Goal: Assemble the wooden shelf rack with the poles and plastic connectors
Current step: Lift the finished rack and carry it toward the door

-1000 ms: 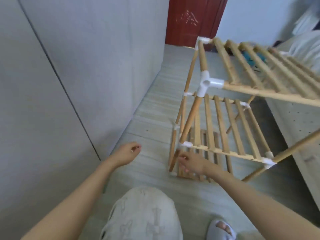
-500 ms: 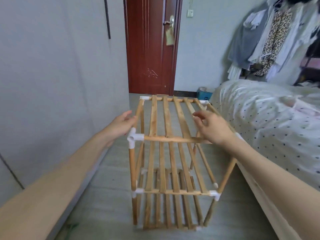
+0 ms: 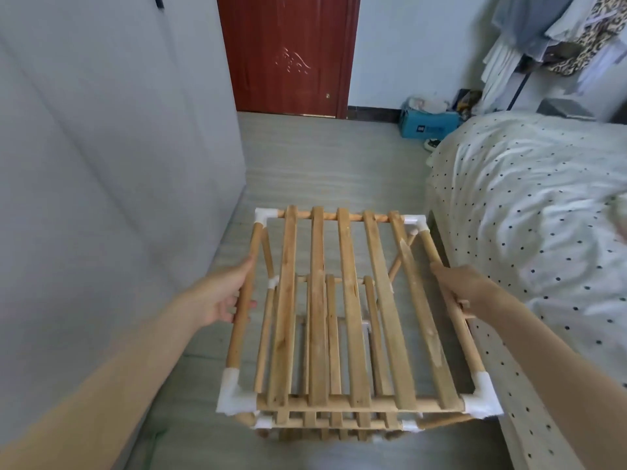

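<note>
The wooden shelf rack (image 3: 342, 310) stands upright on the floor in front of me, seen from above. Its slatted top tier has white plastic connectors at all corners, such as the near left one (image 3: 234, 395) and the near right one (image 3: 481, 398). Lower tiers show through the slats. My left hand (image 3: 227, 293) is wrapped around the top tier's left side pole. My right hand (image 3: 458, 286) grips the right side pole.
A grey wall panel (image 3: 101, 198) runs close along the left. A bed with a dotted sheet (image 3: 543, 232) stands right beside the rack. Ahead are a red door (image 3: 288, 52), a blue box (image 3: 427, 123) and hanging clothes (image 3: 559, 35).
One second ago the rack was tilted and my hands were low near its base. It has since come upright, and both hands have moved to grip the top tier's side poles.
</note>
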